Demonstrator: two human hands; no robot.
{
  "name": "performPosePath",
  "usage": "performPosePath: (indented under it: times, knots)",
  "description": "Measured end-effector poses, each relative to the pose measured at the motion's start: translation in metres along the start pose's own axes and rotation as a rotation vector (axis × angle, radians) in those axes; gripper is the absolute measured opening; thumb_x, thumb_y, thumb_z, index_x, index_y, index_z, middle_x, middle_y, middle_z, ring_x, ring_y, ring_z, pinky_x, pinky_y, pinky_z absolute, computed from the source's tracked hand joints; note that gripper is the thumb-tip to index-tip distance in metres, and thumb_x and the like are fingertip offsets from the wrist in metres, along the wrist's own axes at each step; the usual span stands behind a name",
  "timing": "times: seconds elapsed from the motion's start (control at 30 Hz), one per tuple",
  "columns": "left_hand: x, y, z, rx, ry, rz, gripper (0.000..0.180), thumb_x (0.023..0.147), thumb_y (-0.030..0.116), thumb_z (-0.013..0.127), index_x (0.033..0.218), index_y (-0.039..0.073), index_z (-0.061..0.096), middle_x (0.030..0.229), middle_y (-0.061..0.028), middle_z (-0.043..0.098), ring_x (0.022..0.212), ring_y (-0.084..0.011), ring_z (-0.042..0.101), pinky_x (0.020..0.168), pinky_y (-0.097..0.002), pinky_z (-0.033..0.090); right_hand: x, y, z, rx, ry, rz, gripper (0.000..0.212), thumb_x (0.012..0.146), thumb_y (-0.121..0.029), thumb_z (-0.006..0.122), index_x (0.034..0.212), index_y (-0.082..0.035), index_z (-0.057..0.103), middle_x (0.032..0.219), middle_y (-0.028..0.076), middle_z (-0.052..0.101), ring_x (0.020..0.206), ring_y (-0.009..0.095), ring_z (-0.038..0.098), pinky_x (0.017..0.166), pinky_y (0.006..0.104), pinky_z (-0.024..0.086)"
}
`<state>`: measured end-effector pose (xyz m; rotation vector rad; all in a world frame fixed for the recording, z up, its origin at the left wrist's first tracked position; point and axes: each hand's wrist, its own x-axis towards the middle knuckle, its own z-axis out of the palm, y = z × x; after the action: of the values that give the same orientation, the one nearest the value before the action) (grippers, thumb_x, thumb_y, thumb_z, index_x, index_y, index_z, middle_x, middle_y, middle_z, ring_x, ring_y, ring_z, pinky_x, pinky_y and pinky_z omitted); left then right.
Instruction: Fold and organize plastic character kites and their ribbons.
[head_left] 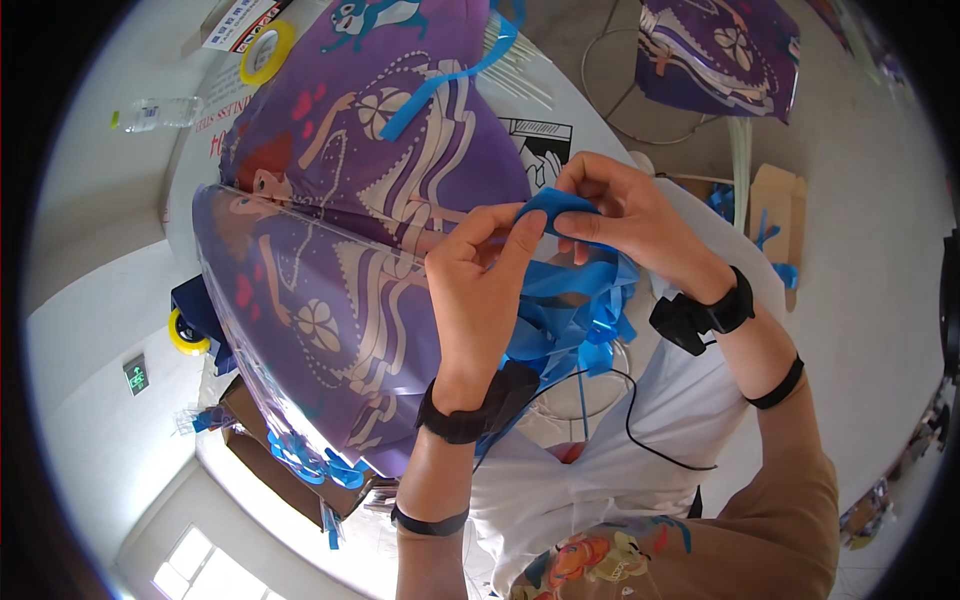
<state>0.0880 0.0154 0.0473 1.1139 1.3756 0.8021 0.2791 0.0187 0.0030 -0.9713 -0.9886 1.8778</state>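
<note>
Between both hands, just above my lap, a piece of blue ribbon (548,204) is stretched and partly folded. My left hand (478,275) pinches its near left part between thumb and fingers. The right side is gripped the same way by my right hand (635,215), fingers curled over it. A loose tangle of blue ribbon strips (575,305) hangs below the hands toward my lap. To the left lie purple printed sheets (330,300) with cartoon figures, the nearer one glossy. One blue strip (450,80) lies across the farther sheet.
Yellow tape roll (267,52) and a clear plastic bottle (160,114) are at the far left. Thin pale sticks (515,65) lie behind the sheets. At right stand a round wire-framed stool (610,90), another purple sheet (720,60) and a cardboard box (775,225). A dark cable (632,420) crosses my lap.
</note>
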Motion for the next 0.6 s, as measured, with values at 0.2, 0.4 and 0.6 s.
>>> performPosePath:
  times: [0.2,0.4,0.6]
  knots:
    - [0.004,0.003,0.002,0.035,-0.004,-0.007,0.013,0.089,0.009,0.081,0.095,-0.001,0.076,0.08,-0.0011,0.071,0.071,-0.0021,0.059,0.063,-0.0158,0.043,-0.002,0.003,0.001,-0.092,-0.015,-0.059,0.028,0.093,-0.015,0.077,0.109,-0.003,0.059,0.098,0.002,0.068,0.087,0.006,0.067,0.072,0.0226,0.057]
    - [0.007,-0.012,-0.001,-0.233,-0.068,-0.034,0.019,0.096,0.014,0.073,0.105,-0.002,0.074,0.088,-0.0077,0.075,0.079,-0.0118,0.068,0.075,-0.0224,0.051,-0.001,-0.006,0.001,0.005,0.11,0.002,0.032,0.093,-0.02,0.078,0.115,-0.001,0.064,0.099,0.004,0.071,0.087,0.01,0.069,0.078,0.0262,0.058]
    - [0.006,-0.015,0.001,-0.167,-0.016,0.034,0.018,0.098,0.011,0.07,0.107,-0.004,0.074,0.089,-0.007,0.075,0.084,-0.0121,0.071,0.077,-0.0226,0.053,0.003,0.015,-0.001,-0.039,0.357,-0.171,0.034,0.101,-0.027,0.066,0.119,0.001,0.064,0.106,0.008,0.071,0.093,0.015,0.07,0.084,0.0294,0.059]
